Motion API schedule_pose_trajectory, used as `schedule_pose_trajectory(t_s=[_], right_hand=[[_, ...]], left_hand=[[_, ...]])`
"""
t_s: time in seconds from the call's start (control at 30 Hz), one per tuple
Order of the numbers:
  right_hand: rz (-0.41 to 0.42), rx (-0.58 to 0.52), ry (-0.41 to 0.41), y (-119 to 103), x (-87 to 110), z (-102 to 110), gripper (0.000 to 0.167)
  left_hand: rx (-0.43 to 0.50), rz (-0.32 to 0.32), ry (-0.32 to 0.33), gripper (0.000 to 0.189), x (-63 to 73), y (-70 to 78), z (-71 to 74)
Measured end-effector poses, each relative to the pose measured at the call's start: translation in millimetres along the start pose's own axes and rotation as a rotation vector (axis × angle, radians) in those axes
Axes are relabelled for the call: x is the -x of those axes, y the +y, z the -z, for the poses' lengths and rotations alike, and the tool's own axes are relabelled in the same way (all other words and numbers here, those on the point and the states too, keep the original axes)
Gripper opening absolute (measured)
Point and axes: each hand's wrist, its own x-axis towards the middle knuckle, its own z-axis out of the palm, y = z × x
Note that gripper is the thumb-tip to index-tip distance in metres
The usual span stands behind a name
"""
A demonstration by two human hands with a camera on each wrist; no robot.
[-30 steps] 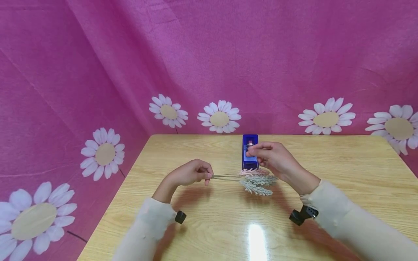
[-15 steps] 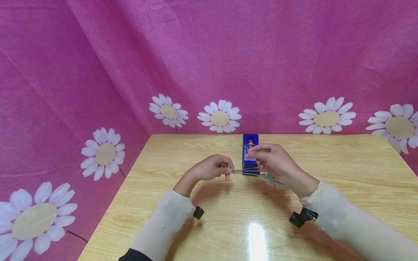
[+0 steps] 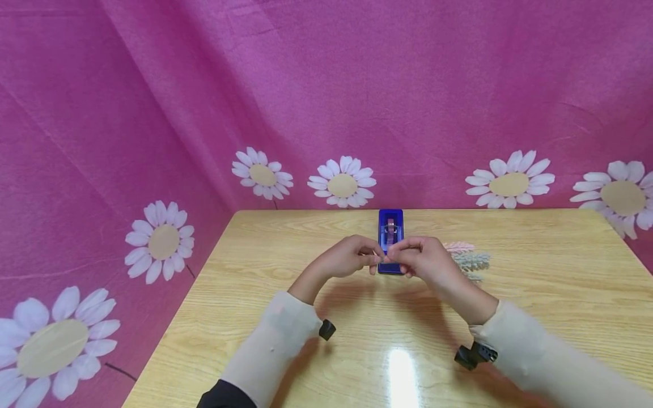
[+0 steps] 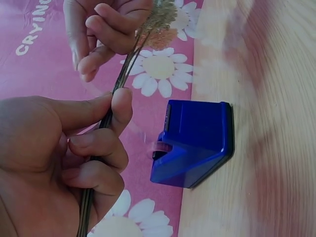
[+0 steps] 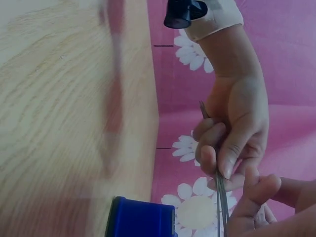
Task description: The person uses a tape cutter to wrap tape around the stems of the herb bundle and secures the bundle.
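Note:
My left hand [image 3: 344,259] grips the thin dark stems [image 4: 121,81] of a small bunch of artificial flowers between thumb and curled fingers. Their pink and grey-green feathery heads [image 3: 471,260] show beyond my right wrist. My right hand [image 3: 428,265] is right beside the left, thumb and forefinger pinched on what looks like the end of clear tape; only a faint strip shows in the left wrist view. The blue tape dispenser [image 4: 202,133] stands on the table just behind both hands, its tape roll [image 3: 390,228] in place. In the right wrist view the stems run past the right fingertips [image 5: 269,185].
The light wood table [image 3: 306,362] carries the dispenser near its back edge. A pink cloth [image 3: 418,85] with large daisies hangs behind and to the left. A black wrist camera [image 3: 327,329] sits at the left cuff, another [image 3: 465,357] at the right.
My left hand has moved right with the flowers, bringing the stems up to the right hand. The flower heads have passed beyond the right wrist. The right hand has drawn slightly nearer.

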Motion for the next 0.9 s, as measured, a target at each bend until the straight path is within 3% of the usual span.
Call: schedule_pose_trajectory(t_s=[0.53,0.9], right_hand=[[0.023,0.021,0.066,17.2,12.8,-9.0,0.023],[0.066,0.096,0.109,30.2,16.5,-14.0,0.020]], left_hand=[[0.018,-0.035,0.034,0.019,-9.5,11.5,-5.4],[0.025,-0.021,0.006,0.022,-9.5,15.9,-6.2]])
